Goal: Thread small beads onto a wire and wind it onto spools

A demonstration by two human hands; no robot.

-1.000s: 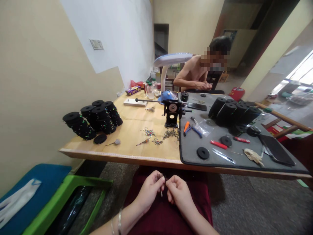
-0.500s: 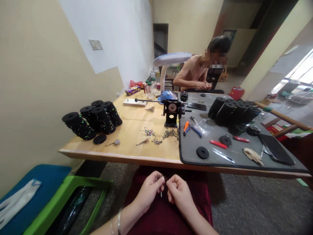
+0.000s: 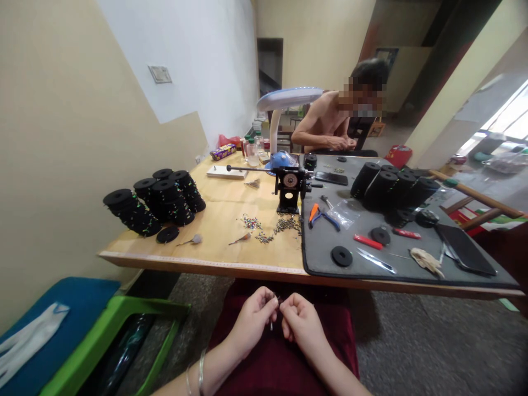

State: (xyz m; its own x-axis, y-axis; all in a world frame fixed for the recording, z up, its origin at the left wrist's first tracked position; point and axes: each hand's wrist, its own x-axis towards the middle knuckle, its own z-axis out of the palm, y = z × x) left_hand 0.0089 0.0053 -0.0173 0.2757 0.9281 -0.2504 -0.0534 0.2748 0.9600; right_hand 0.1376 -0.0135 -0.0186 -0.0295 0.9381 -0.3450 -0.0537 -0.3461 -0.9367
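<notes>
My left hand [image 3: 251, 322] and my right hand [image 3: 302, 324] meet over my lap, below the front edge of the wooden table [image 3: 214, 220]. Both are closed in a pinch on a tiny thin piece [image 3: 273, 322] held between their fingertips; it is too small to name. A bracelet sits on my left wrist. On the table ahead lie small beads and metal bits [image 3: 268, 228], a black hand-crank winder [image 3: 290, 190], and a grey mat [image 3: 330, 242] with pliers [image 3: 319, 215] and black discs [image 3: 341, 256].
Stacks of black spools stand at the table's left [image 3: 154, 201] and on the mat at right [image 3: 391, 190]. A desk lamp [image 3: 284, 104] rises behind the winder. Another person [image 3: 334, 124] works at the far end. A green stool [image 3: 119, 330] and a blue surface [image 3: 49, 319] are at my left.
</notes>
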